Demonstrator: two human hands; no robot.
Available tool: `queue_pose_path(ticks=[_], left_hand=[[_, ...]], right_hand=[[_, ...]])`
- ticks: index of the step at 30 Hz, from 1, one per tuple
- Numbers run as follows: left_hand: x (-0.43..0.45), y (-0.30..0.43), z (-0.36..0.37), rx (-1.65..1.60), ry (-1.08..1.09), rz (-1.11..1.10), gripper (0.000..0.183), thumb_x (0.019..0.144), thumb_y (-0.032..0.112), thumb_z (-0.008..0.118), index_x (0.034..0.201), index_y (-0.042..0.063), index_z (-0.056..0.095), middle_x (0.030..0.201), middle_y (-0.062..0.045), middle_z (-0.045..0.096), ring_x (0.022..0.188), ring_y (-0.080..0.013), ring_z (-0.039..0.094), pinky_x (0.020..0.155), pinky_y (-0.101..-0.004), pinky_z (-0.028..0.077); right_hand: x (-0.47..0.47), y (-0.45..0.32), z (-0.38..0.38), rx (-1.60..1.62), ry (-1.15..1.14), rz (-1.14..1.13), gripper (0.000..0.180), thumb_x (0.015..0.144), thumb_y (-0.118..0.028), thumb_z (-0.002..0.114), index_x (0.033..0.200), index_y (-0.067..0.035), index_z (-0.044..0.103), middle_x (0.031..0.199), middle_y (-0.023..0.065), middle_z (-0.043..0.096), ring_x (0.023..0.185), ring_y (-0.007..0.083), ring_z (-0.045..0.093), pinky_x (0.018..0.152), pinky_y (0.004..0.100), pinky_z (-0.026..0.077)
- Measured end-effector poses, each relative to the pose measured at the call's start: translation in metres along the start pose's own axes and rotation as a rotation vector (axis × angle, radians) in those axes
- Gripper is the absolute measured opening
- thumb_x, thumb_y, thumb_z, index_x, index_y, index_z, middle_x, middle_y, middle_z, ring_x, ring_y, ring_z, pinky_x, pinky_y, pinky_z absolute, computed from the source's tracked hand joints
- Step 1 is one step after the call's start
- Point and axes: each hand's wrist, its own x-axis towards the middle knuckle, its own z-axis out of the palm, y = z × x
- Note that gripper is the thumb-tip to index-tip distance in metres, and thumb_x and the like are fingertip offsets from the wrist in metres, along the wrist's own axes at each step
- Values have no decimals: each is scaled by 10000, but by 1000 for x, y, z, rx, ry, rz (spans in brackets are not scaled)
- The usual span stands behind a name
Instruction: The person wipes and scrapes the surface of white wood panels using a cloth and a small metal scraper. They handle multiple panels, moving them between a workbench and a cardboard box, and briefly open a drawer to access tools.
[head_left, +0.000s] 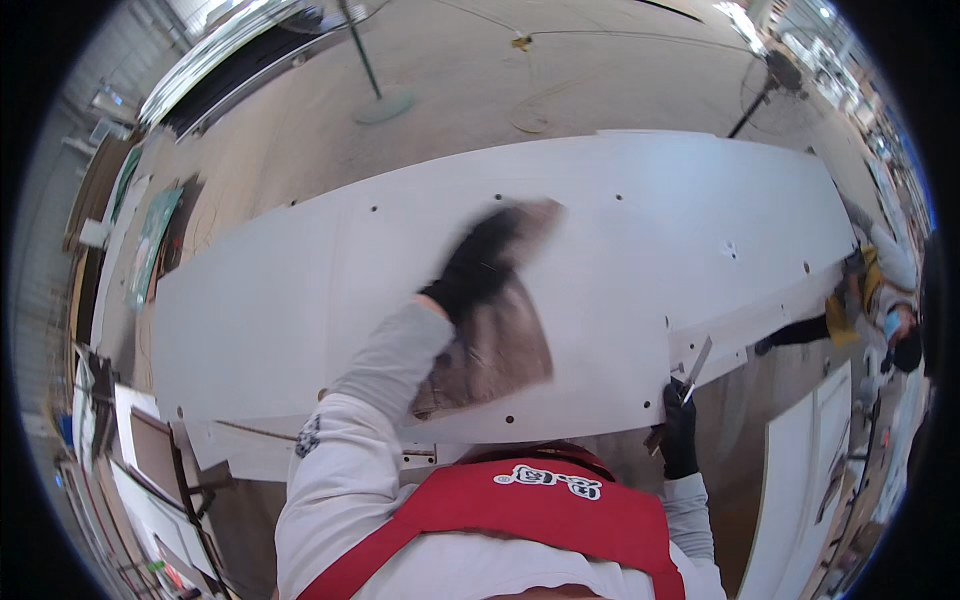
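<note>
A large white panel (600, 300) spreads before me, with several dark round fittings or holes along its edges. Over its middle, my left hand (480, 262), in a black glove, is blurred by motion. It grips a crumpled, slightly glossy brown cloth (495, 352), which drapes across the panel below the hand. At the panel's near right edge, my right hand (680, 435), also black-gloved, is closed around a hand tool. The tool's flat metal blade (699, 366) points up and away; its exact kind is unclear.
Another white board (720, 360) shows beneath the panel's right side. A masked co-worker (877, 277) stands beyond the right end. A pedestal fan (780, 75) and a green stand's round base (382, 106) are past the far edge. White boards (802, 472) lean at lower right.
</note>
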Motion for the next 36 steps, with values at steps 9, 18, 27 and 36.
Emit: queue_pose_path(ticks=[9,18,27,36], left_hand=[[48,-26,14,646,52,-321,537,853,333,553,1340,136,444,1325,-200,477,1204,-387,446,1042,-479,323],[153,81,153,-18,-473,492,443,875,234,593,1310,180,529,1408,-103,436,1311,-294,375,1095,-416,283],[-10,78,-8,89,-81,-292,462,922,314,501,1283,25,493,1281,-166,527,1214,-333,463,1031,-434,351],[19,102,33,-24,-150,-320,440,905,204,490,1316,47,478,1329,-179,489,1262,-319,422,1090,-394,301]], right_hand=[[0,19,9,92,84,-83,292,932,-188,547,1118,31,601,937,51,629,822,104,564,754,280,474],[7,19,9,-80,124,-142,263,890,-156,578,1089,6,634,897,72,643,820,128,573,760,285,467],[4,15,13,-3,98,-75,277,882,-179,585,1084,5,633,900,72,648,819,126,568,749,286,465],[10,34,7,27,85,-152,282,906,-186,569,1082,28,619,852,34,602,767,112,527,705,270,453]])
